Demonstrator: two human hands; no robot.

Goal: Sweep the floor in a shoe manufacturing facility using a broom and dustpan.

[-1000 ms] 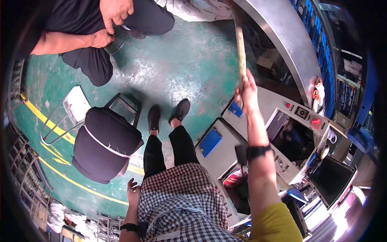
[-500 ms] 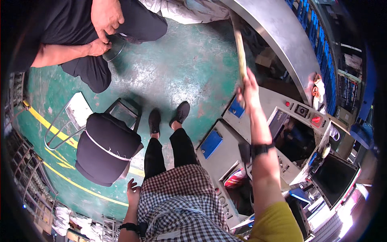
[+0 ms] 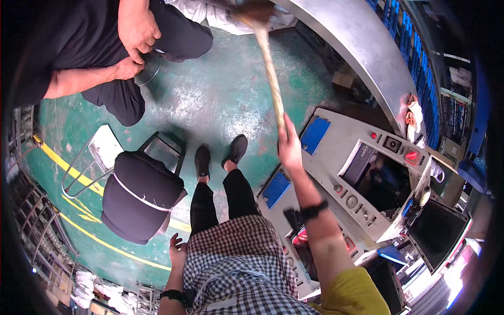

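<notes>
Both hands show, right hand [image 3: 290,147] gripping a pole [image 3: 271,73] with blurred far end [image 3: 254,11], left hand [image 3: 178,252] loosely curled.

Right arm [image 3: 324,236] extended forward, nearly straight; right hand [image 3: 290,146] gripping, thumb hard to make out. Left hand [image 3: 178,253] low at side, fingers [image 3: 174,240] loosely curled.

Two blue panels [image 3: 315,135] face the pale cabinet [image 3: 326,169].

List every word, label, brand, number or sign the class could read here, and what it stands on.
Screen frame: pale lettering, small and blurred; not quoted.
Machine panel: marks too small to read.
White apron patch: nothing readable.
Wooden handle in the right hand: no lettering visible.
</notes>
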